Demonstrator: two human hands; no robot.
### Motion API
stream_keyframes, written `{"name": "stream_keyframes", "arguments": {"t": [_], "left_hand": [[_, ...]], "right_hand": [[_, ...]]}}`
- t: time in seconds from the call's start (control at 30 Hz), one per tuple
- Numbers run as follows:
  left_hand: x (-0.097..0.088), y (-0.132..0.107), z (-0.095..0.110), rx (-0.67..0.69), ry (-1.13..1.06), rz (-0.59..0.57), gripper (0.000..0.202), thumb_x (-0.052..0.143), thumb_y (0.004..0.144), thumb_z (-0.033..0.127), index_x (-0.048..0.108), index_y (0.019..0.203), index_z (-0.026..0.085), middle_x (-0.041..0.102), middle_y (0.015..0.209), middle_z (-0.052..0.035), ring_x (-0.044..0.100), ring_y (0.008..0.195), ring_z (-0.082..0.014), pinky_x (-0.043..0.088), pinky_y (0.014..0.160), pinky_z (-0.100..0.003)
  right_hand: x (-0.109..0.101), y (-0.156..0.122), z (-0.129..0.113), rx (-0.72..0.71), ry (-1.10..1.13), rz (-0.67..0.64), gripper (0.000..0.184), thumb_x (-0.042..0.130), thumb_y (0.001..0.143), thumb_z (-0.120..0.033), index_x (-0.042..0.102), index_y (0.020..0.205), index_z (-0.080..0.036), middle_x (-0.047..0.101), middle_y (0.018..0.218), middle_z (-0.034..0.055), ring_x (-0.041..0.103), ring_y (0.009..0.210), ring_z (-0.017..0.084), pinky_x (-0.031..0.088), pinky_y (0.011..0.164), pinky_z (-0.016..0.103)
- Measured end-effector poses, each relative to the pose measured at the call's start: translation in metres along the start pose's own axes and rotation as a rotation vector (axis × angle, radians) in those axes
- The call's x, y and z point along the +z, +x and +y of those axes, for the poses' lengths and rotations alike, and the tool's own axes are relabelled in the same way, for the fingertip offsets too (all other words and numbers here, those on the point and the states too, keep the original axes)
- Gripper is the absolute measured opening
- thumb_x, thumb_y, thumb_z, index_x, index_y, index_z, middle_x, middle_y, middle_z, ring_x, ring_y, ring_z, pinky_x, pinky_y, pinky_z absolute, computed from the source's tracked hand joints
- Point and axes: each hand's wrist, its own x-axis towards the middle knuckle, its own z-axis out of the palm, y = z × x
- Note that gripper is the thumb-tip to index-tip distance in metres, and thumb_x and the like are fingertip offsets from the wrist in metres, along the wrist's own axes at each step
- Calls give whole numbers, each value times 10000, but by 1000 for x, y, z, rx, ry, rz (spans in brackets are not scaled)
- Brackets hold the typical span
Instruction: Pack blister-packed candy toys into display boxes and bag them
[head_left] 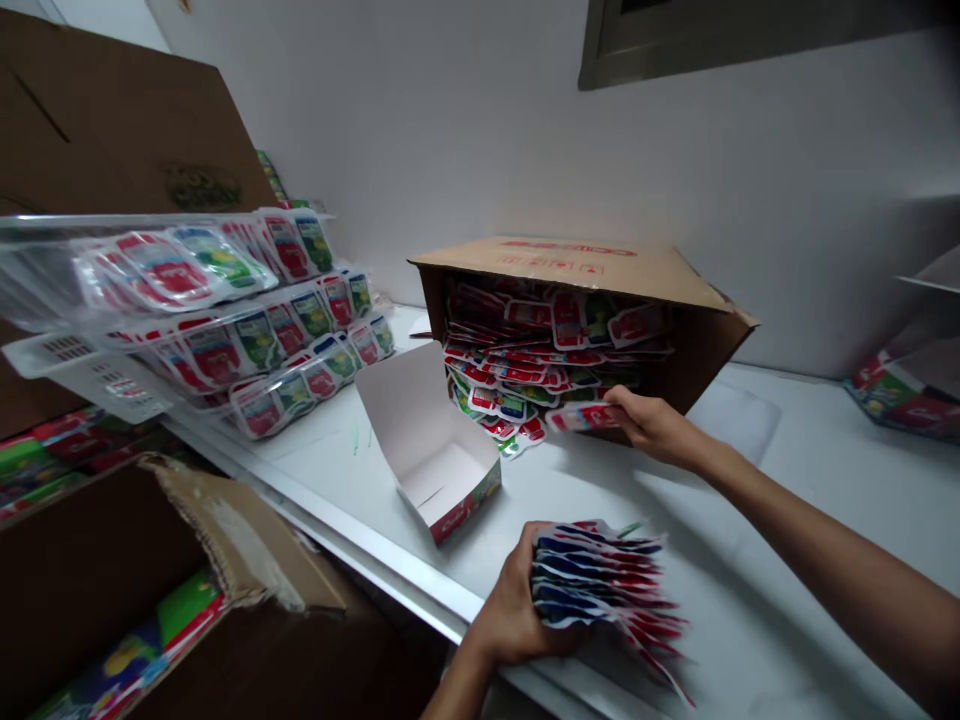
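My left hand [517,605] is closed around a thick stack of flat sachets [600,585], held on edge on the white table [750,600] near its front edge. My right hand [651,425] reaches to the mouth of a brown cardboard box [585,262] lying on its side and pinches one red and white sachet [581,416] at the bottom of the pile. The box is packed with many red, green and white sachets [540,350]. A small open white carton [435,460] with a raised lid stands between my hands, its inside bare.
Clear plastic trays [225,320] filled with similar sachets are stacked at the left. A torn cardboard box [187,580] with coloured cartons sits below the table's front edge. More packets [900,400] lie at the far right. A white wall runs behind.
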Motion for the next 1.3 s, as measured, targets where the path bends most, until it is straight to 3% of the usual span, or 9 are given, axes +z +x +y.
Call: {"name": "stream_keyframes", "arguments": {"t": [0.13, 0.23, 0.43, 0.6, 0.7, 0.9, 0.97, 1.1, 1.3], "left_hand": [[1, 1, -10, 28, 50, 29, 801, 761, 549, 141, 423, 1274, 181, 577, 1234, -107, 574, 1153, -306, 457, 1023, -428], [-1, 2, -16, 73, 166, 70, 861, 812, 479, 189, 451, 1261, 199, 532, 1240, -87, 428, 1295, -358, 281, 1153, -495], [0, -2, -15, -40, 94, 46, 785, 789, 566, 198, 381, 1237, 193, 610, 1121, -63, 626, 992, -260, 516, 886, -376], [5, -1, -15, -72, 77, 127, 991, 815, 535, 180, 268, 1361, 189, 624, 1182, -80, 609, 1083, -281, 451, 1013, -416], [7, 2, -15, -71, 25, 97, 1210, 811, 566, 181, 15, 1476, 249, 585, 1282, -80, 582, 1157, -275, 398, 1078, -456], [6, 5, -15, -5, 61, 111, 876, 827, 556, 169, 400, 1320, 204, 569, 1291, -93, 552, 1192, -291, 391, 1089, -447], [5, 4, -15, -23, 37, 116, 878, 842, 549, 172, 403, 1307, 202, 584, 1272, -89, 562, 1178, -288, 407, 1073, -450], [6, 2, -13, -29, -30, 51, 1094, 922, 441, 239, 335, 1363, 195, 537, 1341, -124, 518, 1236, -328, 394, 1087, -463], [8, -2, -6, 0, 126, 64, 965, 883, 537, 259, 351, 1339, 197, 535, 1319, -118, 519, 1231, -315, 398, 1080, -455]], "right_hand": [[-18, -16, -44, -211, 215, -335, 171, 430, 933, -250, 592, 941, -198, 602, 695, -9, 500, 593, 119, 353, 570, 212], [-16, -16, -74, -231, 339, -477, 225, 511, 899, -286, 603, 1081, -190, 562, 626, -36, 442, 542, 105, 303, 522, 209], [6, -27, -67, 10, 765, -502, 565, 410, 902, -633, 631, 1078, -144, 642, 743, 24, 552, 673, 151, 428, 644, 255], [35, -94, -49, 321, 1277, -359, 929, 72, 809, -830, 648, 1091, -158, 696, 998, 136, 646, 957, 275, 476, 860, 405], [53, -142, -58, 343, 1361, -140, 1095, 81, 658, -939, 432, 1405, -219, 572, 1312, 159, 536, 1221, 332, 436, 965, 456], [74, -187, -81, 249, 1048, -113, 1486, 611, 405, -901, -86, 1534, -230, 139, 1591, 160, 114, 1451, 370, 108, 1171, 494], [78, -185, -87, 296, 946, -64, 1461, 746, 514, -748, -198, 1505, -236, 139, 1587, 170, 140, 1452, 353, 82, 1171, 519], [81, -170, -88, 329, 913, 14, 1170, 681, 790, -473, -227, 1493, -247, 327, 1517, 174, 325, 1400, 292, 225, 1149, 513], [74, -154, -73, 228, 781, 61, 774, 715, 744, -416, 385, 1424, -251, 441, 1437, 127, 384, 1346, 347, 294, 1140, 480]]}}
